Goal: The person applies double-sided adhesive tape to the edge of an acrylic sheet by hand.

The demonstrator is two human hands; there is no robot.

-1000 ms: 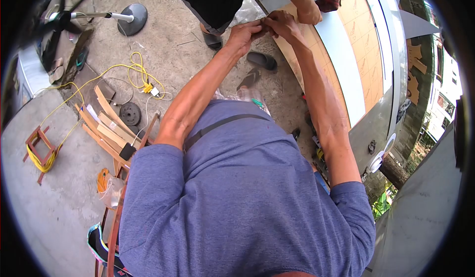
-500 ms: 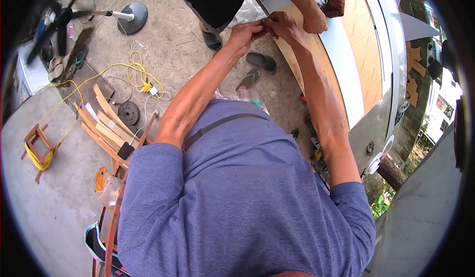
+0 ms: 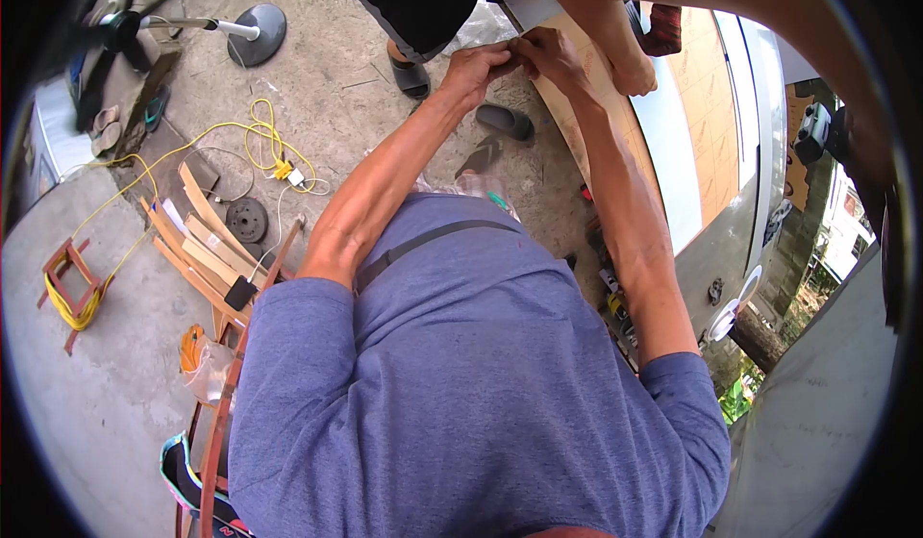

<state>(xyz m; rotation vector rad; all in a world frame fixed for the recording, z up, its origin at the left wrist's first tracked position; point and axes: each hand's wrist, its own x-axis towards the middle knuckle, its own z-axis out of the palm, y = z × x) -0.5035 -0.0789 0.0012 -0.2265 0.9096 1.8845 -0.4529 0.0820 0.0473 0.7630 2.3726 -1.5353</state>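
Note:
My left hand (image 3: pixel 478 69) and my right hand (image 3: pixel 548 54) meet at the top centre, fingertips pinched together. What lies between the fingers is too small to make out. Both hands are closed, at the left edge of a worktable with a tan patterned sheet (image 3: pixel 700 105) and a pale strip (image 3: pixel 673 158). Just right of my right hand, a co-worker's hand (image 3: pixel 635 72) rests on the table. Another hand, in a dark red glove (image 3: pixel 661 30), is beyond it.
A co-worker in dark shorts (image 3: pixel 428 14) stands ahead, near a loose slipper (image 3: pixel 505 122). At left are a fan (image 3: pixel 120 33), a yellow cord (image 3: pixel 197 141), wood strips (image 3: pixel 207 250) and a cord reel (image 3: pixel 72 288). A round white object (image 3: pixel 726 317) is at right.
A co-worker's arm has come further across the top right, and the bare hand on the table has shifted slightly down and right. My hands stay together in nearly the same place.

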